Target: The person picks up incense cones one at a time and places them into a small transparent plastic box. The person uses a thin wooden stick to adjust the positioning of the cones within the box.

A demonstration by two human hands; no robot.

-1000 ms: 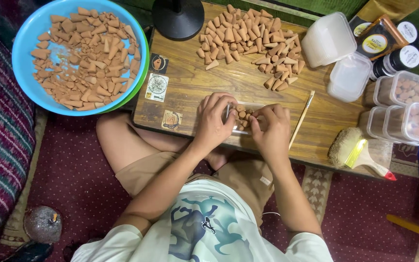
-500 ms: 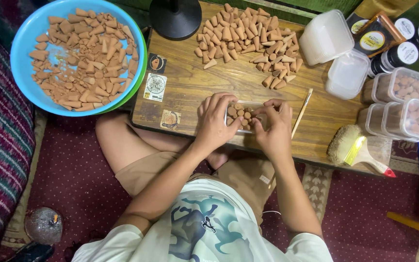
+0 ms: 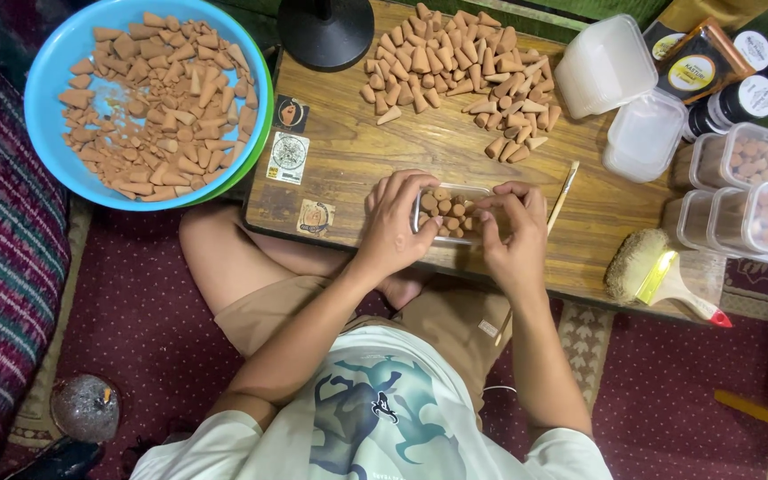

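On the low wooden counter [image 3: 402, 151], near its front edge, sits a small clear plastic box [image 3: 452, 212] partly filled with upright terracotta-coloured clay cones [image 3: 444, 210]. The left hand [image 3: 395, 222] curls around the box's left end, steadying it; the right hand [image 3: 516, 229] pinches at its right end, fingertips closed together, though whether they grip a cone I cannot tell. Filling looks roughly halfway. A loose heap of cones [image 3: 460, 71] lies beyond, a blue plastic basin [image 3: 51, 84] holds more, and several lidded clear tubs [image 3: 748, 187] at the right already look packed.
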